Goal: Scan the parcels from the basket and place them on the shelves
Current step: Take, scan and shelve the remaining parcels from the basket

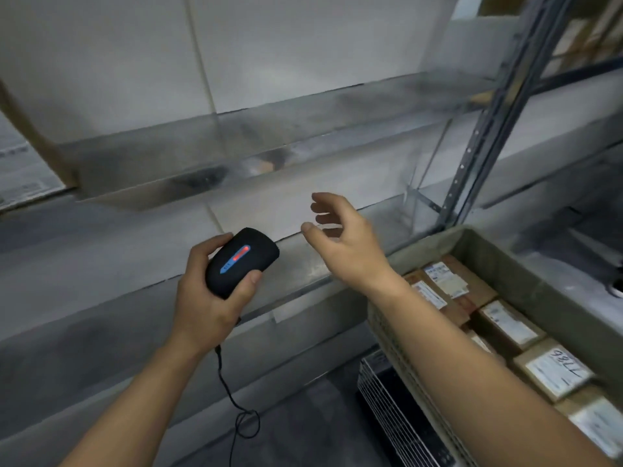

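My left hand grips a black handheld scanner with a lit red and blue strip; its thin cord dangles below my wrist. My right hand hovers empty just right of the scanner, fingers relaxed and spread, in front of the grey metal shelves. The basket, a grey crate at the lower right, holds several brown cardboard parcels with white labels, one marked by hand. My right forearm crosses over the basket's near corner.
A blurred brown box with a white label stands on the shelf at the far left. A perforated grey upright rises behind the basket. More cartons show at the top right. A black ribbed crate sits below the basket.
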A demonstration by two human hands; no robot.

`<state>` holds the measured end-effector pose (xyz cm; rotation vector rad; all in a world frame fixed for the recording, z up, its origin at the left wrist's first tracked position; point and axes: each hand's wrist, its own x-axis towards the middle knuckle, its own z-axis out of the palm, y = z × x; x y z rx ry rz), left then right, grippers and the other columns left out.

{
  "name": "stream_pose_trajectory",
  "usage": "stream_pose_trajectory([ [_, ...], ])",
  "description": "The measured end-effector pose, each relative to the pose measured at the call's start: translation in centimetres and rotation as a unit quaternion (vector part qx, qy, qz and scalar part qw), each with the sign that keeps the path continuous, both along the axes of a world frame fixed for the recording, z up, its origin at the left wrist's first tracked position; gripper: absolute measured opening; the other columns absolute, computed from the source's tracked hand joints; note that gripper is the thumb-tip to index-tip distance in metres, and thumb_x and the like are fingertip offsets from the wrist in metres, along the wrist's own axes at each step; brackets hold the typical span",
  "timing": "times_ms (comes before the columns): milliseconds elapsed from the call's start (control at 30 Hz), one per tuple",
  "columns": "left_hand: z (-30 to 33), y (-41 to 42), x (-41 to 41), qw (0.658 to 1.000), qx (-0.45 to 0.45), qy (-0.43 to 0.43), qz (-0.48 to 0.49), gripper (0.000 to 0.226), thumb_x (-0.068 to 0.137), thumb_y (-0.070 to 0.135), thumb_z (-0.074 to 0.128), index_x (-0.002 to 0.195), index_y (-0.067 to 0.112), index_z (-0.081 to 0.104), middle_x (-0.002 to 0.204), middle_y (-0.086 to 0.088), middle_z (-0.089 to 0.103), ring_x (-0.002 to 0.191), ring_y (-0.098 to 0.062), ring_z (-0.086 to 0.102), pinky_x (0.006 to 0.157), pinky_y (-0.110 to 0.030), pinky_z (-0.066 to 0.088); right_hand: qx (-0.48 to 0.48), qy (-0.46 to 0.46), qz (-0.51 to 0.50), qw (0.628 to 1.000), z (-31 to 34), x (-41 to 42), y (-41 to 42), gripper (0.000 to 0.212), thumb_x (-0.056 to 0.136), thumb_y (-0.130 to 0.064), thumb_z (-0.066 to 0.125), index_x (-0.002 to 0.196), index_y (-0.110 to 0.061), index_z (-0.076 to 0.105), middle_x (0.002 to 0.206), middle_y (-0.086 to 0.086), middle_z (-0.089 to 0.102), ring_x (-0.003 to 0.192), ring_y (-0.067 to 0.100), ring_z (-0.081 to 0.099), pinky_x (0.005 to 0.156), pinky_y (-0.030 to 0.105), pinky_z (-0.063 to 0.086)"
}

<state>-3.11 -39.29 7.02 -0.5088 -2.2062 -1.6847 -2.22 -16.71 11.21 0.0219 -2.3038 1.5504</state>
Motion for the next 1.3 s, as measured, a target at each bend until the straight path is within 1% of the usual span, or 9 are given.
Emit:
stream_pose_trajectory([
  [67,-0.6,2.7,-0.2,1.000,-0.002,-0.016,-0.019,0.059,0.072,0.052,0.079,0.124,0.047,0.054,0.109,0.016,0.070,0.082,-0.024,0.069,0.076,-0.052,0.061,0.002,-0.019,-0.021,1.000,-1.0,1.5,2.9,0.048,0.096,-0.030,0.068,0.141,-0.025,0.053,0.130,-0.010,0.061,0.114,0.001,0.058,0.095,0.021,0.051],
  [133,-0.8,5.5,-0.4,0.999,-0.008,-0.021,-0.043,0.060,0.072,0.054,0.080,0.125,0.046,0.054,0.109,0.007,0.070,0.078,-0.031,0.067,0.073,-0.059,0.060,0.006,-0.031,-0.049,0.998,-2.0,3.1,5.9,0.048,0.096,-0.032,0.068,0.141,-0.025,0.053,0.131,-0.010,0.060,0.114,0.002,0.058,0.095,0.022,0.050],
  [300,-0.8,12.8,-0.6,0.993,-0.042,-0.025,-0.106,0.058,0.072,0.056,0.078,0.123,0.049,0.053,0.107,0.002,0.069,0.074,-0.034,0.067,0.064,-0.044,0.058,-0.001,-0.060,-0.134,0.989,-3.9,7.1,13.2,0.046,0.097,-0.033,0.066,0.141,-0.025,0.054,0.134,-0.011,0.059,0.116,0.003,0.057,0.098,0.027,0.051],
  [433,-1.2,17.7,-0.5,0.988,-0.048,-0.025,-0.147,0.056,0.074,0.055,0.079,0.123,0.048,0.053,0.110,-0.004,0.069,0.075,-0.031,0.065,0.072,-0.056,0.058,-0.019,-0.068,-0.176,0.982,-4.8,9.9,18.0,0.045,0.097,-0.032,0.066,0.140,-0.029,0.054,0.134,-0.013,0.058,0.119,0.001,0.055,0.102,0.029,0.050],
  [833,-4.2,31.3,0.6,0.953,-0.089,-0.045,-0.285,0.067,0.071,0.069,0.080,0.127,0.044,0.054,0.111,-0.004,0.070,0.077,-0.034,0.065,0.073,-0.061,0.058,-0.080,-0.098,-0.326,0.937,-9.6,16.8,28.8,0.044,0.095,-0.027,0.069,0.138,-0.023,0.058,0.127,-0.010,0.062,0.112,0.003,0.060,0.099,0.023,0.050],
  [1033,-5.8,37.3,0.3,0.926,-0.105,-0.036,-0.362,0.058,0.075,0.054,0.077,0.126,0.040,0.053,0.117,0.014,0.066,0.099,-0.007,0.068,0.086,-0.031,0.057,-0.104,-0.150,-0.421,0.888,-12.7,18.8,32.4,0.045,0.096,-0.030,0.067,0.140,-0.026,0.055,0.132,-0.011,0.060,0.114,0.006,0.059,0.098,0.025,0.047],
  [1167,-7.6,40.7,-1.5,0.898,-0.103,-0.065,-0.422,0.058,0.076,0.054,0.081,0.126,0.049,0.053,0.121,0.008,0.065,0.095,-0.031,0.070,0.078,-0.063,0.058,-0.119,-0.185,-0.488,0.845,-14.8,19.6,34.4,0.049,0.097,-0.032,0.066,0.143,-0.025,0.052,0.137,-0.011,0.058,0.115,0.007,0.059,0.099,0.030,0.050],
  [1233,-8.0,42.2,-1.9,0.887,-0.103,-0.070,-0.446,0.059,0.076,0.054,0.080,0.128,0.045,0.053,0.120,0.014,0.065,0.095,-0.026,0.070,0.082,-0.056,0.060,-0.128,-0.196,-0.517,0.823,-15.8,20.0,35.2,0.051,0.097,-0.031,0.066,0.145,-0.023,0.051,0.139,-0.009,0.057,0.116,0.008,0.059,0.098,0.029,0.049],
  [1300,-8.3,43.6,-2.0,0.875,-0.102,-0.062,-0.468,0.061,0.076,0.053,0.076,0.130,0.036,0.053,0.119,0.030,0.063,0.103,-0.005,0.067,0.090,-0.030,0.056,-0.134,-0.202,-0.544,0.804,-16.8,20.2,35.6,0.051,0.097,-0.029,0.066,0.145,-0.023,0.050,0.138,-0.008,0.057,0.117,0.010,0.059,0.095,0.027,0.046],
])
